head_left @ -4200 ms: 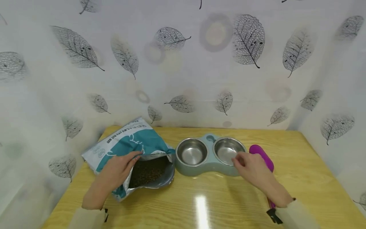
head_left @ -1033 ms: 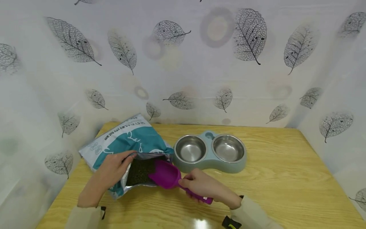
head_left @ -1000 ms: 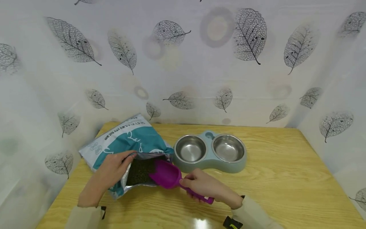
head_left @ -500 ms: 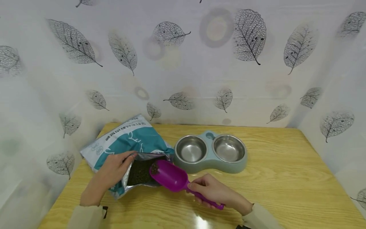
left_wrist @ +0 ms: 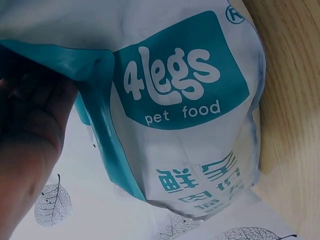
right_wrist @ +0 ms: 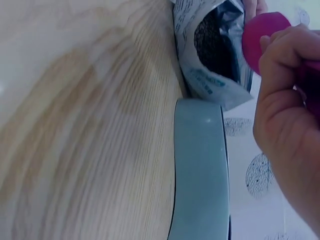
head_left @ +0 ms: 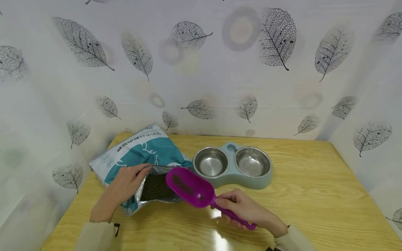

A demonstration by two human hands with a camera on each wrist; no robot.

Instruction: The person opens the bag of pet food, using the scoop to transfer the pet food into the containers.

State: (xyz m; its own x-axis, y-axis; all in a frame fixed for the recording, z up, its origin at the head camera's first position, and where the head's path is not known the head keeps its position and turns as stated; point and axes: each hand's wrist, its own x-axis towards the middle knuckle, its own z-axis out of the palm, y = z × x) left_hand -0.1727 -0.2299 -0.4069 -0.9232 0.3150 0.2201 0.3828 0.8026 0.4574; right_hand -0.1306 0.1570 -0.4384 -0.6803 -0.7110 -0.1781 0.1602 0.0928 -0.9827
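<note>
My right hand (head_left: 242, 209) grips the handle of a purple scoop (head_left: 205, 195), fingers curled round it. Some brown kibble (head_left: 182, 184) lies in the scoop's bowl, which is raised over the right side of the bag's mouth. The teal and white pet food bag (head_left: 157, 150) lies on its side, with dark kibble visible inside. At the bag's upper lip, my left hand (head_left: 127, 181) pinches the edge and holds the mouth apart. In the left wrist view the bag's printed side (left_wrist: 175, 145) shows, and the fingers are in shadow under its fold.
Right of the bag stands a blue-grey double feeder (head_left: 232, 179) with a left steel bowl (head_left: 210, 164) and a right steel bowl (head_left: 252, 162), both without food. They rest on a wooden table (head_left: 314, 195), backed by a leaf-patterned curtain (head_left: 216, 69).
My right hand first took up the scoop from right of the feeder and put it into the bag. Since then the scoop has risen out of the mouth with kibble. The left hand stays on the bag.
</note>
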